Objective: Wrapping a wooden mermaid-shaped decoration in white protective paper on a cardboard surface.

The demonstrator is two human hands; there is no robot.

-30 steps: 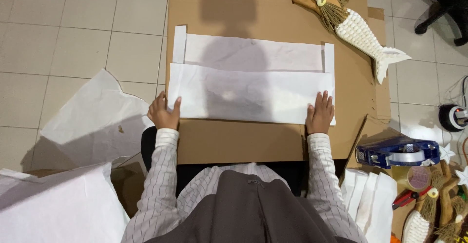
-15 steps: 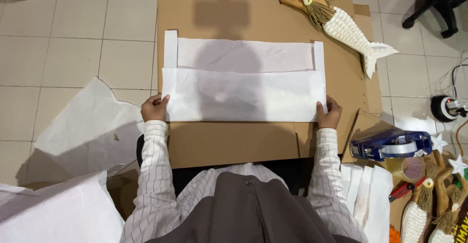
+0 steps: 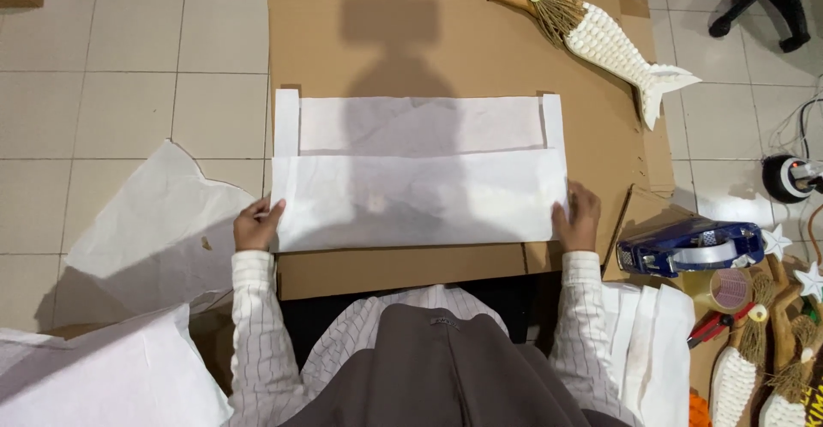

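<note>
We hold the folded white paper (image 3: 420,191) by its ends, left hand (image 3: 255,225) and right hand (image 3: 578,219), on brown cardboard (image 3: 429,41).

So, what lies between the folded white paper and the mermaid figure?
In the head view, only bare brown cardboard lies between the folded white paper and the mermaid figure; nothing else rests there.

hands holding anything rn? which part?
Both grip the folded white paper sheet on the cardboard: left hand at its left edge, right hand at its right edge.
</note>
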